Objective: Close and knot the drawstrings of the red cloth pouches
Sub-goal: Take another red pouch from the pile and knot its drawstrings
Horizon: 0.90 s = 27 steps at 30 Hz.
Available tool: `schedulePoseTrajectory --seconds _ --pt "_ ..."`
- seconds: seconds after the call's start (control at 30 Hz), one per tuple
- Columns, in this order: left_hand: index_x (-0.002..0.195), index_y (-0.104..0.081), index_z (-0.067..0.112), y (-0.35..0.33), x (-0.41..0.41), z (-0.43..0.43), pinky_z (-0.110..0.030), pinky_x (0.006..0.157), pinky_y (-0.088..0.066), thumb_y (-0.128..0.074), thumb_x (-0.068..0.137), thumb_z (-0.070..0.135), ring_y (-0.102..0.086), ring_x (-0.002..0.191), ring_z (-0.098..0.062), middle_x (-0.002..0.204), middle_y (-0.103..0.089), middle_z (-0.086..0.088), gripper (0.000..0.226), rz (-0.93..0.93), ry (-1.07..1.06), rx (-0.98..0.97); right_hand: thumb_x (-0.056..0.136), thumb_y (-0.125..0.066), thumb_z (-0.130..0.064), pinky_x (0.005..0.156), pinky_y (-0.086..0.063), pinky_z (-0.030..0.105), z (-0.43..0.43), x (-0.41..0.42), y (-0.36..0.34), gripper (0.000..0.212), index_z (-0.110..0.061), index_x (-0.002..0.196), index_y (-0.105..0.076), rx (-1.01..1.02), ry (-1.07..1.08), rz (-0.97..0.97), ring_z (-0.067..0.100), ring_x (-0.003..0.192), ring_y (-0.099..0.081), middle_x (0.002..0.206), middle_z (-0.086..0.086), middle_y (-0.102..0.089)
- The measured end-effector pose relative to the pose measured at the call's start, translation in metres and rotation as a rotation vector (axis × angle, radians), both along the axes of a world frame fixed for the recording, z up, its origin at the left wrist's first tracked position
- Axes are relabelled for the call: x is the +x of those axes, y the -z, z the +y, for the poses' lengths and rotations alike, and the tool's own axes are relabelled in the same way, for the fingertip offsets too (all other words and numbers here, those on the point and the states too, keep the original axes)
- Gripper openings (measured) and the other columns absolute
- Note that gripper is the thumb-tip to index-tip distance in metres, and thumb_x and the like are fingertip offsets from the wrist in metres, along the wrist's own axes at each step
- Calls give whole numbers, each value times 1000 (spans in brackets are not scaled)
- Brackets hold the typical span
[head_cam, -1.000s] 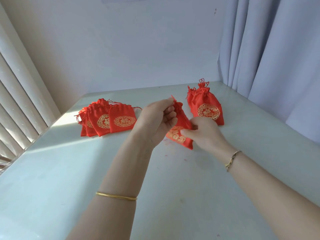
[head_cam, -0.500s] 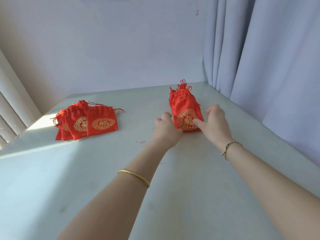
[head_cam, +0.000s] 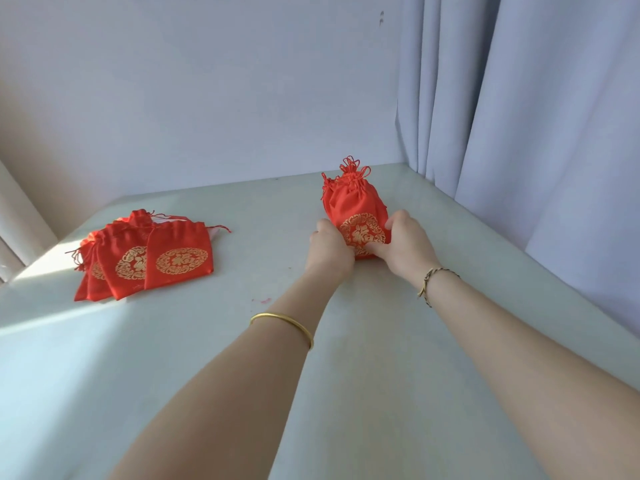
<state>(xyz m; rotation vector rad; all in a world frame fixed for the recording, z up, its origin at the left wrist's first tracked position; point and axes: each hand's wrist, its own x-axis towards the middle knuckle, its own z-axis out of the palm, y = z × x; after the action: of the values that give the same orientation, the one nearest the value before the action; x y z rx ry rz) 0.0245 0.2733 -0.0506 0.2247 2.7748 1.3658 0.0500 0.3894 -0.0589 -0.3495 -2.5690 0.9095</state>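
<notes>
Hands first: your left hand [head_cam: 329, 249] and right hand [head_cam: 408, 249] are both on the front pouch [head_cam: 356, 206], which stands upright on the table [head_cam: 207, 393], far side, toward the right and near the curtain [head_cam: 536, 116].

Your left hand has its fingers curled in against the pouch's lower left edge. I mostly see the back of that hand, so I can't tell exactly how the fingertips sit. Your right hand is clearer: the thumb [head_cam: 375, 250] lies across the bottom of the gold emblem [head_cam: 362, 232], and the other fingers wrap round the right side. So both hands are closed on it, pinching it from either side.

The neck of that pouch is gathered tight, with the drawstring loops [head_cam: 353, 168] sticking up in a little knot on top. At least one more red pouch [head_cam: 327, 188] is tucked right behind it, touching, and its top is bunched too.

Well apart, over on the left, the fanned pile of pouches [head_cam: 149, 261] lies flat and overlapping. Their necks are wide and the loose string ends [head_cam: 221, 227] trail off onto the table.

There's a gold bangle [head_cam: 284, 323] on your left wrist and a braided bracelet [head_cam: 433, 282] on your right. A few red specks [head_cam: 265, 301] sit on the table between the two groups.
</notes>
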Motion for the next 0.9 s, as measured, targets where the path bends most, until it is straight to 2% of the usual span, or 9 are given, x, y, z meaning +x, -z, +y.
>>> schedulePoseTrajectory --seconds 0.07,0.2,0.3,0.37,0.5,0.6,0.73,0.83,0.9 --pt "105 -34 11 2 -2 -7 -47 83 -54 -51 86 5 -63 96 -41 114 -55 -20 26 -39 5 63 79 -71 -26 81 -43 38 -4 6 0 47 -4 111 -45 3 17 15 35 97 -55 115 15 -46" --pt "122 -37 6 4 0 -44 -40 77 -55 -46 86 -1 -65 85 -33 110 -50 -13 38 -44 -91 155 81 -69 -23 64 -37 32 -24 26 2 38 -9 105 -43 47 53 156 30 75 -51 103 4 -36" --pt "125 -42 7 2 -2 -93 -37 84 -49 -45 87 3 -53 108 -31 128 -43 -13 39 82 -256 56 84 -64 -19 65 -38 32 -57 28 -1 30 -9 105 -44 48 -20 203 28 80 -50 107 7 -43" --pt "126 -44 7 0 -3 -129 -42 94 -43 -46 88 7 -41 120 -33 132 -38 -15 38 132 -444 -34 85 -60 -17 74 -41 34 -87 23 -3 30 -8 110 -46 18 -124 207 27 88 -50 110 10 -45" --pt "129 -41 4 -8 -5 -196 -46 99 -35 -51 89 13 -30 128 -35 136 -36 -16 42 99 -745 -117 87 -58 -21 82 -46 38 -151 5 -5 33 -9 115 -44 -180 -293 81 25 82 -52 107 5 -42" --pt "128 -39 3 -5 -11 -222 -47 99 -35 -53 91 20 -33 127 -36 135 -39 -18 43 63 -708 -186 85 -57 -22 75 -50 39 -181 -4 6 31 -11 111 -44 -337 -329 31 31 85 -60 107 7 -47" --pt "126 -38 4 0 -24 -231 -48 91 -40 -55 91 30 -42 122 -38 131 -44 -19 46 40 -615 -242 85 -55 -16 72 -45 31 -189 -10 28 19 -17 102 -47 -383 -235 107 25 83 -60 100 3 -55" --pt "121 -38 4 2 -33 -232 -45 79 -43 -60 89 28 -52 111 -37 119 -52 -15 45 40 -592 -302 84 -55 -14 75 -52 41 -185 -11 30 18 -20 98 -46 -460 -237 126 30 83 -63 95 2 -55" --pt "116 -42 2 3 -39 -235 -39 69 -42 -62 89 20 -58 94 -34 103 -57 -13 38 17 -592 -250 84 -55 -14 76 -53 44 -186 -13 29 17 -20 98 -47 -464 -235 126 31 84 -63 94 1 -55"
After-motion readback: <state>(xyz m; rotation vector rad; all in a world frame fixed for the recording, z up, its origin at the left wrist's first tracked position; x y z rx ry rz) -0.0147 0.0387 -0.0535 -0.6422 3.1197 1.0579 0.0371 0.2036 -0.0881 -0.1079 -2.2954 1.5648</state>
